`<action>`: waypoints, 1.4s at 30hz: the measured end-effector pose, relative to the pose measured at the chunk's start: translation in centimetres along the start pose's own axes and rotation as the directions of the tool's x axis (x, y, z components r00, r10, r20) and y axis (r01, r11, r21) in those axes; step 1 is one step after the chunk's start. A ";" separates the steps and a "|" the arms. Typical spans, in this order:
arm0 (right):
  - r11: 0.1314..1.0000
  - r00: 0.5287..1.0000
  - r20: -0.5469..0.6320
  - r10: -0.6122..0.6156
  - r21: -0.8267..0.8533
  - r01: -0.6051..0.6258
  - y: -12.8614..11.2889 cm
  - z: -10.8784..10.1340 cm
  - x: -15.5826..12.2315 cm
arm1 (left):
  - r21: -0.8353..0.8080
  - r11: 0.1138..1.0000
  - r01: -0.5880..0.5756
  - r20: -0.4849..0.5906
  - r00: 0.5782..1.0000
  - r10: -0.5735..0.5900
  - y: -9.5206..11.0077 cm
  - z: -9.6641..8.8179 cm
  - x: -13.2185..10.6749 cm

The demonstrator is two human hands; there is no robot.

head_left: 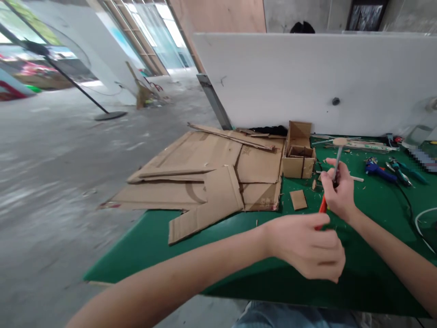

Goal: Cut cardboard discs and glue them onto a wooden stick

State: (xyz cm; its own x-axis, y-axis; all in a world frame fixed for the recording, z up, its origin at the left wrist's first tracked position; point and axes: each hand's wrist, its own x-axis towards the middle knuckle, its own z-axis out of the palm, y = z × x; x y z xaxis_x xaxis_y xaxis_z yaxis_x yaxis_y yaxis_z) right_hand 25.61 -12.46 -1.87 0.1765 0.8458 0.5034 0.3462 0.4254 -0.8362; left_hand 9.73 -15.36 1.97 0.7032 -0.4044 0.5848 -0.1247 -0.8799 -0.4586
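Note:
My left hand [307, 246] is closed around the end of a red-orange handle [322, 205] above the near part of the table. Just beyond it, my right hand [341, 189] pinches a thin grey shaft [337, 160], which stands nearly upright. At the top of the shaft sits a small round tan disc [339, 142], apparently cardboard. Whether handle and shaft belong to one tool, such as a screwdriver, is hidden by my fingers. A small square of cardboard [298, 200] and an open cardboard box [299, 163] lie to the left of my right hand.
Cut cardboard sheets [221, 182] cover the left of the green table [136, 248]. At right lie a blue glue gun [379, 171] with its cord and pliers [399, 172]. A white panel [290, 82] rises behind the table. A black stand [111, 115] is on the floor.

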 end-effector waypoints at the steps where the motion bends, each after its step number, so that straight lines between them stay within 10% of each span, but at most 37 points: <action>1: 0.999 0.999 -0.021 -0.043 -0.016 0.043 0.4 0.0 0.2 | 0.028 0.990 0.142 -0.081 0.987 -0.139 -0.8 -0.7 0.0; 3: 0.994 0.993 -0.040 -0.109 -0.028 0.108 1.2 0.0 0.5 | -0.047 0.876 0.481 -0.214 0.851 -0.479 -2.5 -1.8 0.1; 7: 0.987 0.986 -0.058 -0.158 -0.039 0.156 2.2 0.3 0.5 | -0.386 0.492 0.781 -0.334 0.379 -0.863 -5.1 -2.3 0.6; 10: 0.986 0.987 -0.066 -0.150 -0.083 0.144 2.2 0.3 0.4 | -0.589 0.283 0.757 -0.139 0.250 -0.958 -5.6 -1.4 1.4; 15: 0.977 0.984 -0.075 -0.159 -0.157 0.146 1.8 0.1 0.3 | -0.673 0.121 0.729 0.060 0.218 -0.974 -4.9 -0.2 3.0; 25: 0.943 0.980 -0.063 -0.191 -0.288 0.165 1.5 0.5 -0.1 | -0.669 0.100 0.737 -0.015 0.121 -0.993 -4.7 -0.6 4.2; 38: 0.923 0.968 -0.035 -0.248 -0.311 0.225 1.0 0.2 -0.3 | -0.736 0.057 0.674 0.200 0.297 -0.934 -6.0 -2.5 2.7; 42: 0.927 0.977 -0.024 -0.210 -0.324 0.191 1.1 0.4 -0.2 | -0.732 0.049 0.679 0.172 0.254 -0.952 -5.8 -2.4 2.7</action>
State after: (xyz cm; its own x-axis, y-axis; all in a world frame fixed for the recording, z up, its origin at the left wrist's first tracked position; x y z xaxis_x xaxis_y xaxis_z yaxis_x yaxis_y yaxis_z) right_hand 25.59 -12.06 -2.96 0.1223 0.7297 0.6727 0.6531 0.4512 -0.6082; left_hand 10.62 -11.93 7.82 0.4176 0.7775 0.4702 -0.0409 -0.5009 0.8645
